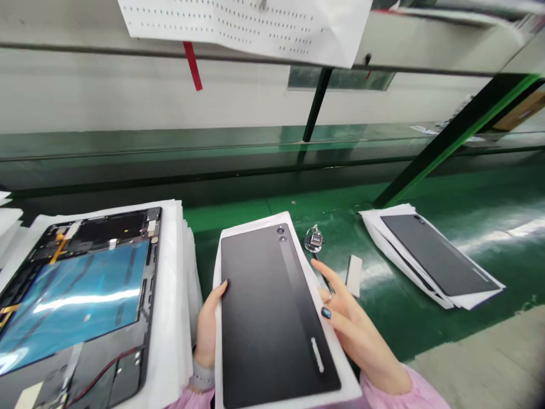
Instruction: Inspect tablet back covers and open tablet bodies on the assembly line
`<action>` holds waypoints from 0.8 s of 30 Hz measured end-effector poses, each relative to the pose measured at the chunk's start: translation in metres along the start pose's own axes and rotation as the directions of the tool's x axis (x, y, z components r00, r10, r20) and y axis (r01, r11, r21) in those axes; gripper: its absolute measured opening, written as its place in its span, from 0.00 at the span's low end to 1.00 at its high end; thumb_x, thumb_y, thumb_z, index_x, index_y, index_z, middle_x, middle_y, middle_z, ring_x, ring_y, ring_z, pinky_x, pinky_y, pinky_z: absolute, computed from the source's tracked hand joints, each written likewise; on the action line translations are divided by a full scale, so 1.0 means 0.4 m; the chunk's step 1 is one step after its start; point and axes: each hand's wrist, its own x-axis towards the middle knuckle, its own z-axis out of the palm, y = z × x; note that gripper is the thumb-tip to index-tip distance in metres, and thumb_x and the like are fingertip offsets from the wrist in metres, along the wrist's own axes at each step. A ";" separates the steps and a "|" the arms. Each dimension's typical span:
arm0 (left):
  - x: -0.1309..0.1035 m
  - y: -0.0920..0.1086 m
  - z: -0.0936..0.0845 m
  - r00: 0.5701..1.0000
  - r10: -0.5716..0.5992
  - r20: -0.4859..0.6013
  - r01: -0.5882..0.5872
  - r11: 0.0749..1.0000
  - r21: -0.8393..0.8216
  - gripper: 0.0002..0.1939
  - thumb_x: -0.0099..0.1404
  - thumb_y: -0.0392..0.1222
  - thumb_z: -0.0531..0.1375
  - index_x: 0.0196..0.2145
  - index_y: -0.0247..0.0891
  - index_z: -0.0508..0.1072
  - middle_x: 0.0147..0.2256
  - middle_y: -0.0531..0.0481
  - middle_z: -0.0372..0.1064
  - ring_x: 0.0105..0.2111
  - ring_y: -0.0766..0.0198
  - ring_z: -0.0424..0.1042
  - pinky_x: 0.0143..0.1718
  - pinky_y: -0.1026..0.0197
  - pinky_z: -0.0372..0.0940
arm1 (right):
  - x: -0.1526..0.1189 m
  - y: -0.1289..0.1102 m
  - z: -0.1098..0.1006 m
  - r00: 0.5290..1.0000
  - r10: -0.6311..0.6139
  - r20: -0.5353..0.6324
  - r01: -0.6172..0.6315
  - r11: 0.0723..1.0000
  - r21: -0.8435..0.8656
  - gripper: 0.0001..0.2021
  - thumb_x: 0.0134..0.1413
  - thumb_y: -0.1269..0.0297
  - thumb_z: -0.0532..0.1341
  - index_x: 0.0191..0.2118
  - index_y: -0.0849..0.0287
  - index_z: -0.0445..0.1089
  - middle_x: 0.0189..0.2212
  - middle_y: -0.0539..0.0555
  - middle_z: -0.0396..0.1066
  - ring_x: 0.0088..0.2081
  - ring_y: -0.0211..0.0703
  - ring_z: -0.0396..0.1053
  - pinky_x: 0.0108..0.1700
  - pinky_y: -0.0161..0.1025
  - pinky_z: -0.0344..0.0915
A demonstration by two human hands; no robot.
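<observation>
A dark grey tablet back panel (264, 307) with two camera lenses at its top lies on white sheets (352, 382) at the bottom centre. My left hand (208, 324) grips its left edge, thumb on the panel and the other fingers hidden beneath. At the right edge is my right hand (353, 324), thumb by the sheets and index finger stretched out, fingers apart. A thin dark tool (324, 275) shows by its fingers; whether they hold it is unclear.
An opened tablet (85, 295) lies on a thick sheet stack (174, 318) at left. At right, another grey panel (438, 253) rests on sheets. Between are a small metal part (314, 240) and a pale block (353, 276). A green post (451, 142) slants behind.
</observation>
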 end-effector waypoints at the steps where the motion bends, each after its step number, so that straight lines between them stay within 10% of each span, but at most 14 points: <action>1: 0.000 0.003 0.007 1.000 0.004 -0.016 -0.004 1.000 0.002 0.13 0.67 0.38 0.58 0.38 0.27 0.81 0.32 0.42 0.82 0.32 0.52 0.82 0.41 0.55 0.76 | 0.004 -0.006 0.006 0.999 0.018 -0.026 -0.019 1.000 -0.007 0.33 0.49 0.55 0.75 0.60 0.43 0.62 0.36 0.46 0.75 0.31 0.38 0.74 0.37 0.35 0.70; 6: -0.002 0.013 0.025 0.999 -0.051 0.003 0.051 0.998 0.032 0.19 0.71 0.43 0.55 0.48 0.25 0.77 0.36 0.38 0.82 0.40 0.46 0.81 0.46 0.49 0.74 | 0.041 -0.016 0.010 0.979 0.138 -0.147 -0.149 0.987 -0.061 0.17 0.47 0.54 0.75 0.34 0.54 0.69 0.22 0.43 0.68 0.20 0.32 0.64 0.22 0.28 0.60; 17: -0.003 0.023 0.022 0.992 -0.122 0.043 0.122 0.992 -0.014 0.19 0.71 0.45 0.53 0.46 0.28 0.77 0.32 0.40 0.81 0.36 0.47 0.81 0.47 0.49 0.73 | 0.048 -0.060 0.057 0.960 0.183 -0.210 -0.215 0.966 -0.141 0.14 0.47 0.52 0.74 0.31 0.55 0.75 0.22 0.48 0.73 0.22 0.38 0.69 0.24 0.33 0.65; 24: -0.008 0.007 -0.002 0.965 -0.053 0.259 0.066 0.997 -0.044 0.22 0.68 0.52 0.56 0.45 0.31 0.80 0.37 0.40 0.82 0.45 0.44 0.79 0.52 0.45 0.70 | 0.049 0.009 0.002 0.962 0.231 -0.146 -0.240 0.969 -0.050 0.34 0.45 0.65 0.72 0.60 0.50 0.66 0.41 0.52 0.81 0.38 0.48 0.79 0.42 0.41 0.73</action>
